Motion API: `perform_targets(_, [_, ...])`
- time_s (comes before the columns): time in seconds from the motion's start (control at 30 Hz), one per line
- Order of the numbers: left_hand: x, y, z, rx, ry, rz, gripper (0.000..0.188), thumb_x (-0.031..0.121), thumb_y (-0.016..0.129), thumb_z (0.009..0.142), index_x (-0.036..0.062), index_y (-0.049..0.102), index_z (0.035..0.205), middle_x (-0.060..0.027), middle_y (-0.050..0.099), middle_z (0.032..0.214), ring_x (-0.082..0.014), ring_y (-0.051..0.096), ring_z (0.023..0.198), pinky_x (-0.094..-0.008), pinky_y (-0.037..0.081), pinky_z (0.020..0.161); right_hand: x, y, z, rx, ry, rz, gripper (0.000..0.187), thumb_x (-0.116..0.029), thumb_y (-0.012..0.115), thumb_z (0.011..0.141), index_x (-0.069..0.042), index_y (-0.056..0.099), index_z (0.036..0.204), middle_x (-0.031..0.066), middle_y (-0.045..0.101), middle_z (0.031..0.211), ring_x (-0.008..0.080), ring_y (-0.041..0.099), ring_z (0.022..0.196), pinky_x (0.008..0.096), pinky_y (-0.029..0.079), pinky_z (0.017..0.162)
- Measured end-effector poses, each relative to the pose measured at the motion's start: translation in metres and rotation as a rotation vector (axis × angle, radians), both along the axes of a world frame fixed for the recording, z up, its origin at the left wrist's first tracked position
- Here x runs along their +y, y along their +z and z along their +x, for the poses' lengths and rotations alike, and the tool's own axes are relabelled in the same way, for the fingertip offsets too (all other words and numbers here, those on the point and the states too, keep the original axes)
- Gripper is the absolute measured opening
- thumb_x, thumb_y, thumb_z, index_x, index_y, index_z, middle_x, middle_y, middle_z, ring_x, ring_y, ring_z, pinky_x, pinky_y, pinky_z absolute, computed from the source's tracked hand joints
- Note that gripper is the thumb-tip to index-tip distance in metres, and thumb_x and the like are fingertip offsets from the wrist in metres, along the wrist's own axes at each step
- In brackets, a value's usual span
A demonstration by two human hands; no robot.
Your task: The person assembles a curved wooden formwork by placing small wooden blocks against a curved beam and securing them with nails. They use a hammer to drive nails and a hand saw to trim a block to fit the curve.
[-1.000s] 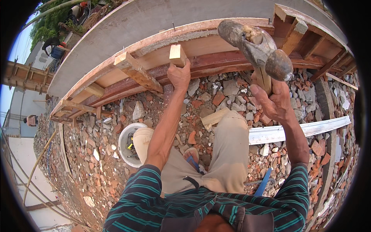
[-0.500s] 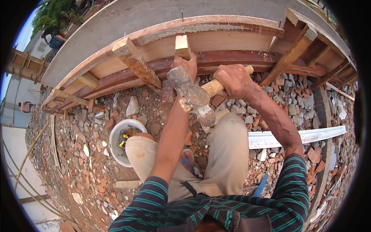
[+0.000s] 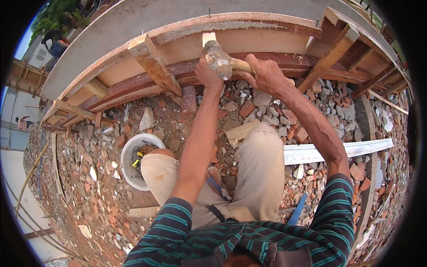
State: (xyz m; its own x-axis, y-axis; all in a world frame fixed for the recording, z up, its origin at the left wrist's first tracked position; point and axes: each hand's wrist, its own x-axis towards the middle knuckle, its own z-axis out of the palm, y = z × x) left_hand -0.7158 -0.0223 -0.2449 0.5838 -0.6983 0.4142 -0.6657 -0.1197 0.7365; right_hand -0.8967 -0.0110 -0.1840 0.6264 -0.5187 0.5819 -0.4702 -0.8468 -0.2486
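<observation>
My right hand (image 3: 268, 76) is closed round the wooden handle of a hammer (image 3: 218, 61). The heavy, worn grey head overlaps the near part of a short wooden block (image 3: 208, 37), just in front of my left hand. My left hand (image 3: 206, 73), partly hidden behind the hammer head, grips that block against the inner side of a wooden formwork panel (image 3: 262, 42). Whether hammer and block touch, I cannot tell. Wooden struts (image 3: 153, 64) brace the panel on either side, and a reddish timber rail (image 3: 280, 62) runs along its lower part.
Broken brick and stone rubble (image 3: 106, 178) covers the ground. A white bucket (image 3: 127, 171) holding a yellow-and-black tool stands beside my left knee. A white metal strip (image 3: 356, 150) lies to the right, near a blue-handled tool (image 3: 297, 211). Nails (image 3: 209, 12) stick up from the panel's top edge.
The hammer head has swung away from me, from above my left forearm to the block by my left hand. My right hand moved slightly forward and left; my left hand still grips the block.
</observation>
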Motion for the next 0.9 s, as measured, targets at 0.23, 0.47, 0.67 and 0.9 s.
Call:
perform_targets(0.23, [-0.016, -0.049, 0.014, 0.218, -0.285, -0.267, 0.044, 0.020, 0.072, 0.078, -0.0067, 0.058, 0.110, -0.0299, 0.065, 0.101, -0.0473, 0.064, 0.093, -0.0518, 0.051, 0.081, 0.055, 0.020, -0.022, -0.168, -0.073, 0.110, 0.032, -0.027, 0.068, 0.090, -0.004, 0.048, 0.085, 0.0156, 0.060, 0.062, 0.0325, 0.061, 0.051, 0.0413, 0.045, 0.047])
perform_targets(0.47, [-0.009, -0.015, -0.020, -0.096, -0.239, -0.165, 0.049, 0.008, 0.067, 0.076, -0.0068, 0.053, 0.120, -0.0301, 0.063, 0.103, -0.0476, 0.062, 0.096, -0.0523, 0.050, 0.081, 0.070, -0.008, -0.039, -0.462, -0.076, 0.310, 0.023, -0.019, 0.066, 0.091, 0.000, 0.054, 0.094, 0.0115, 0.059, 0.064, 0.0216, 0.061, 0.054, 0.0331, 0.045, 0.050])
perform_targets(0.67, [-0.010, -0.011, -0.014, -0.096, -0.238, -0.173, 0.048, 0.010, 0.067, 0.074, -0.0011, 0.057, 0.119, -0.0287, 0.067, 0.090, -0.0466, 0.064, 0.090, -0.0510, 0.051, 0.076, 0.069, -0.052, -0.023, -0.742, -0.088, 0.685, 0.027, -0.026, 0.057, 0.099, -0.002, 0.053, 0.087, 0.0023, 0.048, 0.058, 0.0124, 0.049, 0.048, 0.0290, 0.039, 0.045])
perform_targets(0.9, [-0.010, -0.009, -0.007, -0.109, -0.256, -0.195, 0.046, 0.011, 0.066, 0.074, -0.0004, 0.059, 0.118, -0.0276, 0.067, 0.089, -0.0450, 0.066, 0.087, -0.0495, 0.052, 0.075, 0.048, -0.070, -0.007, -1.201, -0.155, 1.111, 0.038, -0.042, 0.048, 0.102, -0.008, 0.048, 0.086, -0.0003, 0.045, 0.057, 0.0081, 0.042, 0.041, 0.0249, 0.037, 0.035])
